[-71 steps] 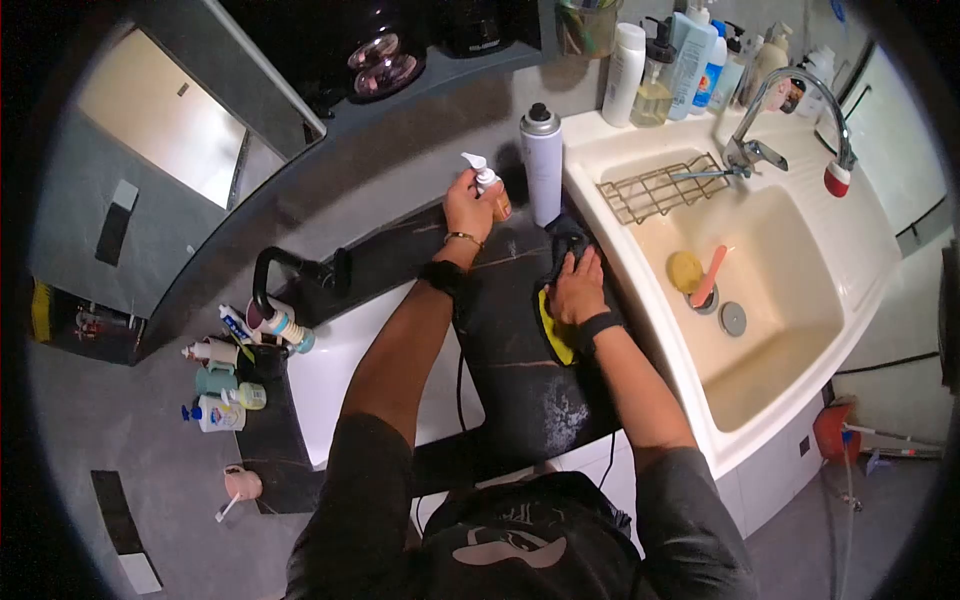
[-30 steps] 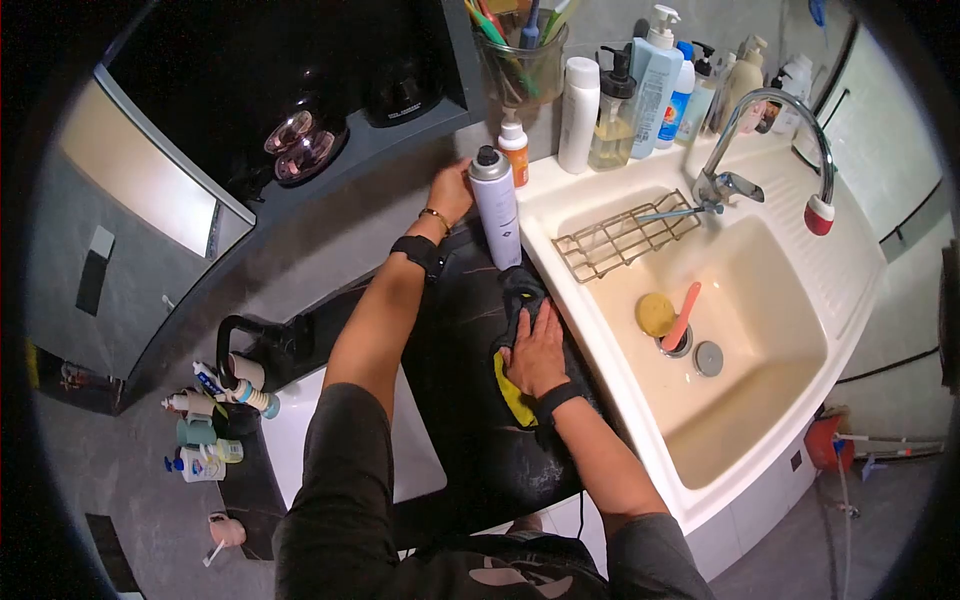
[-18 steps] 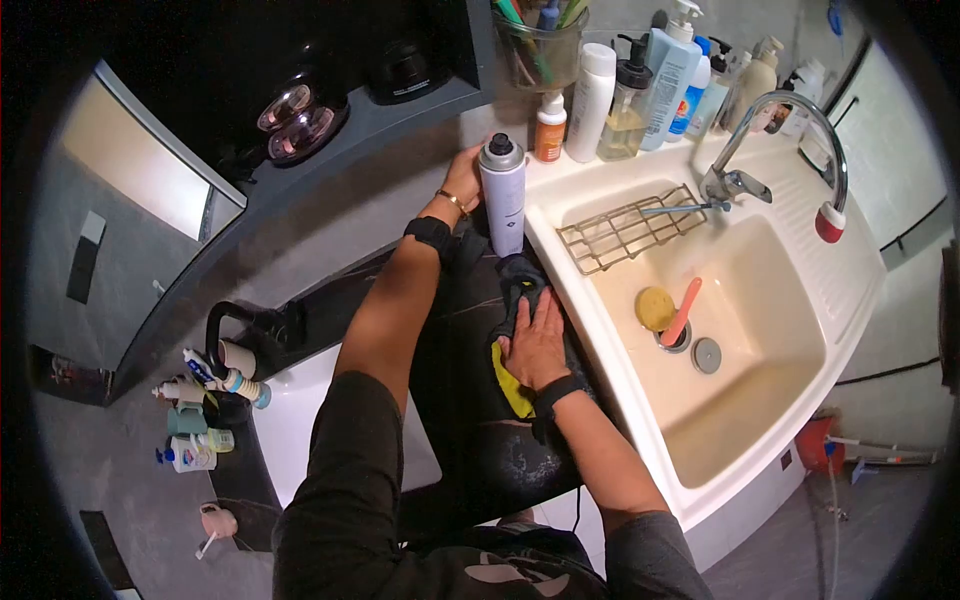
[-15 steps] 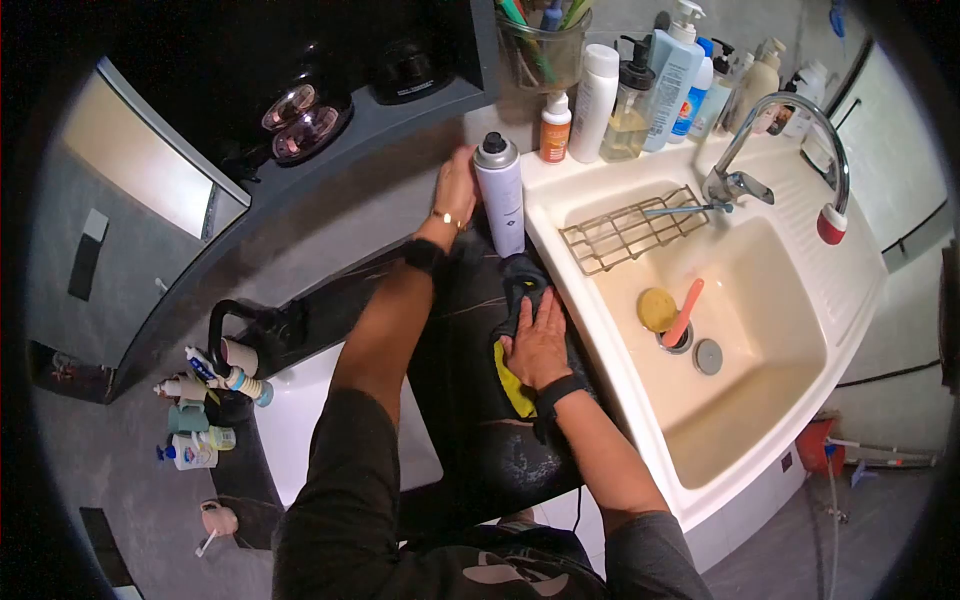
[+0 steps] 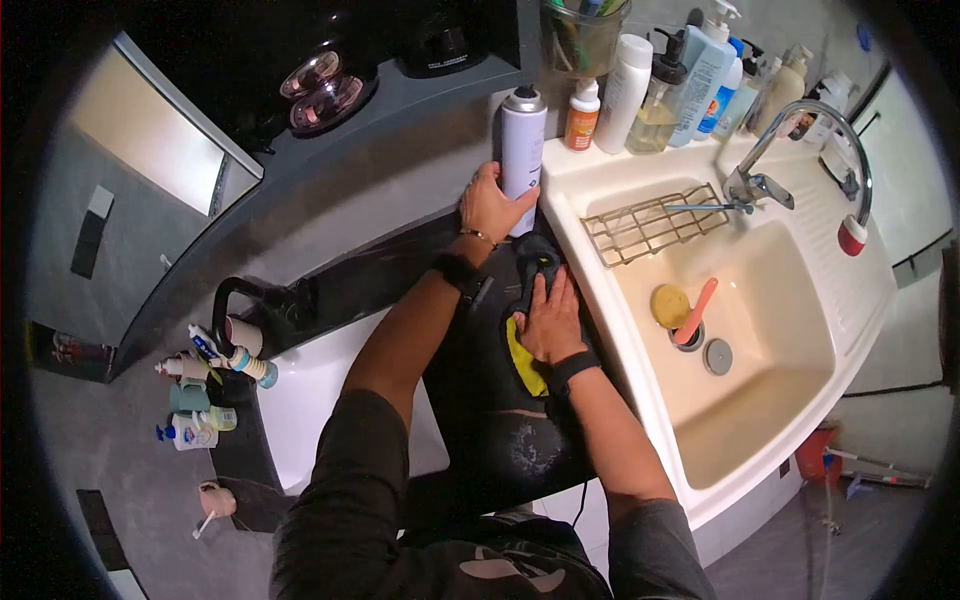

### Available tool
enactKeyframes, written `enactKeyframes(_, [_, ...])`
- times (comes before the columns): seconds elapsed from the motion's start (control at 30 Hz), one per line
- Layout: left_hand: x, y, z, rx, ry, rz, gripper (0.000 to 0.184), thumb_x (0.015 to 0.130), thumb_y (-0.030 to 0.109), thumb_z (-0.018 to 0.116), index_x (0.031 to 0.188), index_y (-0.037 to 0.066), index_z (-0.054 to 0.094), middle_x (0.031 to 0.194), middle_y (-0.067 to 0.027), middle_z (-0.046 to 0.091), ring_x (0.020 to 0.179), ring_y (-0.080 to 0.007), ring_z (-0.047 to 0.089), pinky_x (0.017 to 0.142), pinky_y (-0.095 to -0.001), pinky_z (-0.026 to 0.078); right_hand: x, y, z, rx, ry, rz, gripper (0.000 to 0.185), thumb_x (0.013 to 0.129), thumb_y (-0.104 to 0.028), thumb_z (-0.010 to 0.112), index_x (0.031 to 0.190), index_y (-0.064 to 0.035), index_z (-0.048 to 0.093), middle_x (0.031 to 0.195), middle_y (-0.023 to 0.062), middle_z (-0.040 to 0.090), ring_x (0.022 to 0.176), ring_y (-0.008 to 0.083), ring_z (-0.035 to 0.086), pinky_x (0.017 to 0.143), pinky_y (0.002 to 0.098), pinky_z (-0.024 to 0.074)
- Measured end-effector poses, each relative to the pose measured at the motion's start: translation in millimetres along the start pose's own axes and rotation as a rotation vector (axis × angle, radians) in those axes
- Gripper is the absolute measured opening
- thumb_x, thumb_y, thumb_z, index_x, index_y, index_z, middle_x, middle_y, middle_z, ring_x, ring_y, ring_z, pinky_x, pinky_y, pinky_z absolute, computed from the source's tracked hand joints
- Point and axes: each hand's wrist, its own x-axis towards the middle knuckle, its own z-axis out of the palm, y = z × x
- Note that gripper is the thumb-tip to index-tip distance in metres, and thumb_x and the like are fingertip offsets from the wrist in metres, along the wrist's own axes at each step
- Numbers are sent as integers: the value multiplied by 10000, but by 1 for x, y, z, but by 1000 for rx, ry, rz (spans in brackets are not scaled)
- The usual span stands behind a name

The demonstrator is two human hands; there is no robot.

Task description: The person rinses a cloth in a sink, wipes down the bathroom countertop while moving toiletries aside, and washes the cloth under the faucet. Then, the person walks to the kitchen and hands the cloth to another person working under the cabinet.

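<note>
Black-and-yellow cloth (image 5: 527,365) lies on the dark table (image 5: 475,350), left of the cream sink (image 5: 770,330); I see the right hand (image 5: 552,318) flat on it, fingers slightly spread. Beyond, the left hand (image 5: 490,205) grips a pale spray can (image 5: 522,150) near the sink's back-left corner, partly hiding it. An orange-labelled bottle (image 5: 582,120) stands on the sink's back ledge.

One head-worn camera, looked forward and steeply down from above the wearer's shirt (image 5: 460,565), which filled the bottom edge. Close range: left hand (image 5: 486,208) and right hand (image 5: 552,320) sat around mid-frame. Dark counter (image 5: 478,370) ran under centre, cream sink (image 5: 765,420) frame right, white basin (image 5: 310,400) lower left, shelf (image 5: 440,88) up top. Wide lens; corners went black.
</note>
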Motion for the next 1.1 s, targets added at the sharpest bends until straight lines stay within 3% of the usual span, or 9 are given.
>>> enactKeyframes(0.13, [-17,12,-58,45,-69,3,544,616,251,701,1001,-23,430,877,-193,564,786,-209,583,659,-286,469,20,1,3,11,-46,5,680,783,-388,422,1256,44,194,1303,284,94,1212,395,115,995,408,115])
enactKeyframes(0.2, [-36,-2,-90,-109,-217,-149,579,575,283,712,1004,9,437,907,-167,554,844,-281,556,705,-348,450,34,-4,1,-29,-88,21,664,794,-374,406,1265,34,177,1308,276,92,1216,385,117,996,401,117])
enactKeyframes(0.27, [-65,-24,-121,-301,-195,-104,576,600,270,701,1037,23,419,914,-154,551,834,-262,563,712,-350,452,52,-11,2,-17,-95,51,666,792,-378,405,1263,35,181,1305,280,101,1213,391,120,996,401,113])
enactKeyframes(0.53, [-179,-20,-311,-24,-268,-263,429,593,141,715,928,0,488,787,-102,584,682,-153,575,566,-240,465,125,-48,13,-86,-109,271,672,797,-402,368,1274,24,161,1315,266,87,1223,379,88,988,426,81])
enactKeyframes(0.67, [-247,-14,-389,165,-250,-315,389,584,125,712,887,-6,506,762,-87,575,689,-154,561,617,-256,451,132,-86,23,-158,-60,390,626,803,-359,372,1261,31,199,1304,270,119,1212,411,85,962,470,108])
enactKeyframes(0.77, [-292,-2,-418,132,47,-666,431,570,119,719,909,-5,483,820,-73,547,723,-157,535,661,-280,436,118,-151,43,-261,-155,299,555,812,-269,368,1260,19,216,1288,287,155,1197,449,82,931,531,116])
enactKeyframes(0.97, [-352,-2,-442,42,211,-793,490,566,111,720,954,-7,444,871,-87,524,768,-163,527,686,-281,434,53,-278,96,6,-166,-319,555,792,-284,375,1270,-39,237,1271,337,102,1193,477,45,948,536,52])
enactKeyframes(1.0, [-355,-1,-443,32,233,-780,496,564,114,723,955,-7,443,873,-88,524,771,-163,527,687,-283,434,47,-292,104,30,-77,-410,523,782,-283,392,1237,-38,312,1279,322,106,1206,452,52,958,525,56])
enactKeyframes(1.1, [-358,8,-449,130,150,-764,473,569,113,720,941,-6,453,855,-90,531,759,-168,535,681,-286,439,46,-310,111,49,-225,-718,453,774,-269,415,1165,-40,425,1295,262,162,1222,375,122,981,464,119])
